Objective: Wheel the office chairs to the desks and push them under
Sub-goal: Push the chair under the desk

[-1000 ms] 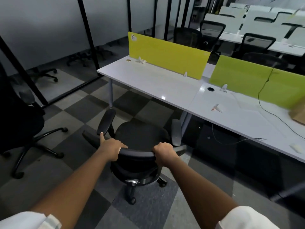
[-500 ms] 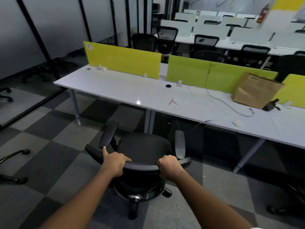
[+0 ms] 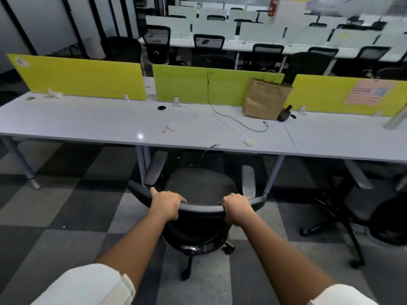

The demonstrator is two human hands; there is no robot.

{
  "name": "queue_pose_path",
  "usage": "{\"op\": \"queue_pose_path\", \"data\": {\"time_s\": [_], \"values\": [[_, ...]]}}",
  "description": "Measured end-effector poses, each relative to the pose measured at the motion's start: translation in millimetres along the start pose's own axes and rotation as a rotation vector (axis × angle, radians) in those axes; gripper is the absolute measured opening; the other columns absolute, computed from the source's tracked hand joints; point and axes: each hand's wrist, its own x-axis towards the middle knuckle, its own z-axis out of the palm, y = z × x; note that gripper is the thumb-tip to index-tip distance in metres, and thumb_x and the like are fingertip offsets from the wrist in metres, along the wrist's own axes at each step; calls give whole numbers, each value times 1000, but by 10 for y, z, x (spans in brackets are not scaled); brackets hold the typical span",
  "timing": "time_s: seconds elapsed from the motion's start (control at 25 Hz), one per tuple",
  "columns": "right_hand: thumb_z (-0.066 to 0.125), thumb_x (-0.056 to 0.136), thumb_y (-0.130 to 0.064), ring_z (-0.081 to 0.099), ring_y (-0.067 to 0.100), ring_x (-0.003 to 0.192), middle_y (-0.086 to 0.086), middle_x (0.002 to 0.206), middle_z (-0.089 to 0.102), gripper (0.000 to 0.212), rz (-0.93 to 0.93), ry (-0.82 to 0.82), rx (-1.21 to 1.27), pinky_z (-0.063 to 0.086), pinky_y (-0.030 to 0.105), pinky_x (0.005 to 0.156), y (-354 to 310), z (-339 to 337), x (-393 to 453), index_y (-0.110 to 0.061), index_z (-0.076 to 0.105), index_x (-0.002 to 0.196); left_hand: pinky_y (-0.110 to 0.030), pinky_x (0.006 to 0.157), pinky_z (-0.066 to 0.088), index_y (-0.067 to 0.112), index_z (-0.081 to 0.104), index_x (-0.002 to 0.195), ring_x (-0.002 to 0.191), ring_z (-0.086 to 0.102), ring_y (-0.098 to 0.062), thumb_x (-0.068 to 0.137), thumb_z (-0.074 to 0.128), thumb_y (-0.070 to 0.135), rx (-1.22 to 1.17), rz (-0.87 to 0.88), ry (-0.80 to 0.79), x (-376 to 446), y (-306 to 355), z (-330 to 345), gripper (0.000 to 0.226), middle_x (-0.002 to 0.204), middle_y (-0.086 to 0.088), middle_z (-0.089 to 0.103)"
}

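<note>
Black office chair [image 3: 199,190], white desk [image 3: 88,119], yellow and lime-green dividers [image 3: 83,78], brown paper bag [image 3: 265,99], grey checkered carpet [image 3: 66,212]

Yellow divider panel [image 3: 83,77] at back-left of table edge, w/ small sticker near its top-left corner. Green divider [image 3: 198,86] next to it, 2nd yellow divider [image 3: 330,95] at right w/ pink/blue poster [image 3: 370,93] stuck on it. Brown paper bag [image 3: 265,99] upright against green divider, top crumpled. Black cable [image 3: 222,111] hangs over green divider, trails fwd to right, end lying loose. Small black object [image 3: 285,113] just beside bag, right side; can't tell what it is. Round cable hole [image 3: 161,107] near dividers. Small white item w/ red marks [image 3: 169,128] mid-surface. Pale sticky pad [image 3: 250,142] near front edge. Floor: grey/dark checker carpet tiles [image 3: 72,199]. Red extinguisher [image 3: 272,6] far back, blurry.
</note>
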Motion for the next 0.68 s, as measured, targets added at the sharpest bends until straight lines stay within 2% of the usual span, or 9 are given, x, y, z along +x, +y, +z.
{"op": "queue_pose_path", "data": {"time_s": [0.12,0.32,0.56,0.68], "values": [[63,78,-19,68,28,99,2,102,71,31,42,9,2,51,34,82,458,4,56,-26,72,107,-58,111,15,55,55,130,118,58,-12,78,60,18,13,24,21,251,406,-146,64,121,17,66],[63,81,-19,65,24,108,-1,110,71,39,90,0,-8,44,36,96,978,-13,221,-31,71,117,-49,104,22,53,56,130,100,63,-14,81,59,17,33,29,41,563,846,-332,61,106,14,69],[61,83,-17,64,24,112,-4,113,72,47,95,-19,-24,38,38,95,1371,-90,491,-37,68,125,-48,96,25,49,54,134,98,60,-14,80,61,18,42,57,0,1008,1063,-502,63,105,17,64],[62,83,-17,64,23,111,-4,113,72,49,102,-18,4,38,38,97,1505,-133,596,-37,68,127,-48,93,26,49,52,134,102,60,-14,79,68,37,42,92,-60,1198,1107,-612,59,107,18,61]]}}
